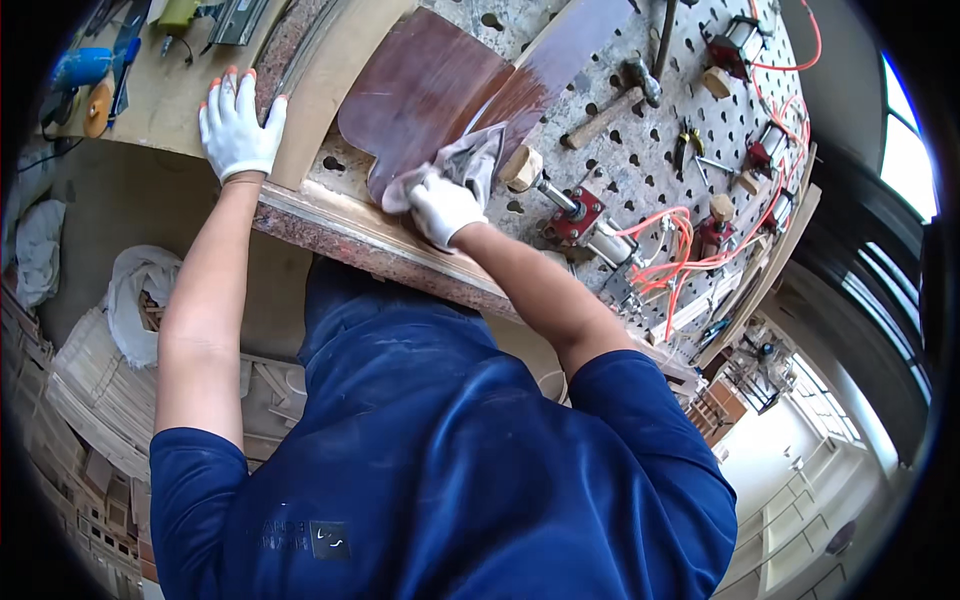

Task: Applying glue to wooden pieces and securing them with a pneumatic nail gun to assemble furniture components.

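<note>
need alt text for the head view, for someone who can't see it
A gloved right hand holds a crumpled grey cloth against a brown panel lying on a perforated table. The gloved left hand is spread to the left; a hammer and cylinders with orange hoses are to the right.

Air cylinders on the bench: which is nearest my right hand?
The cylinder whose wooden block sits beside the crumpled cloth; the others stand farther right.

White gloves (238,152) cover the left hand (240,130) and right hand (442,208). The navy short-sleeved shirt (470,470) has a small dark square patch (330,540); the trousers (335,300) are dark blue.
</note>
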{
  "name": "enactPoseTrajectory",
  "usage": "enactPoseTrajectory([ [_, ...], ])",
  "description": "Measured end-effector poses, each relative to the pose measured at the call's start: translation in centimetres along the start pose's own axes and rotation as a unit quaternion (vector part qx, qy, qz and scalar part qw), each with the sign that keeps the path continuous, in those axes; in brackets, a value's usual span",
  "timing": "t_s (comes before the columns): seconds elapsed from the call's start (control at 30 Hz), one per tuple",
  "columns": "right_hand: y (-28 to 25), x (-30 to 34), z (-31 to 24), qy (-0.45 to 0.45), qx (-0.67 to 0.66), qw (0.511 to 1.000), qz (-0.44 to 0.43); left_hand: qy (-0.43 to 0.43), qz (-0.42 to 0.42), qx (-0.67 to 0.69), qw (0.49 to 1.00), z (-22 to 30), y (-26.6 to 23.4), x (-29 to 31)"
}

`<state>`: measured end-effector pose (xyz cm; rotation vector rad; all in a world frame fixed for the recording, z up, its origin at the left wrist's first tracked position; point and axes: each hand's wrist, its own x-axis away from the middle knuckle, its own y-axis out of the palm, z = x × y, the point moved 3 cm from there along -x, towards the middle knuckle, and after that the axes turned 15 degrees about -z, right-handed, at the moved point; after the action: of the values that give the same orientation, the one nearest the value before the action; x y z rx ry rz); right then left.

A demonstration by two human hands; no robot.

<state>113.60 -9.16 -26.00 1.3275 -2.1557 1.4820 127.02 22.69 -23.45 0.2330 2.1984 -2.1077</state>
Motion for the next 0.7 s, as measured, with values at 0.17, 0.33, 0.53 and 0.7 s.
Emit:
enactPoseTrajectory([
  [0.17, -17.1, -3.6, 11.9, 0.176, -0.035, 0.944, 0.278, 0.007, 0.003, 0.002, 1.000, 0.8, 0.7, 0.6],
  [0.33, -4.5, -0.7, 2.5, 0.059, 0.025, 0.974, 0.219, 0.001, 0.022, 0.003, 1.000, 0.0, 0.5, -0.1],
  [0.53, -12.1, -2.7, 8.8, 0.174, 0.021, 0.971, 0.161, 0.001, 0.018, -0.010, 1.000, 0.6, 0.2, -0.3],
  [0.7, -14.7, -2.5, 8.5, 0.230, 0.099, 0.956, 0.154, 0.009, 0.001, -0.015, 1.000, 0.7, 0.1, 0.2],
])
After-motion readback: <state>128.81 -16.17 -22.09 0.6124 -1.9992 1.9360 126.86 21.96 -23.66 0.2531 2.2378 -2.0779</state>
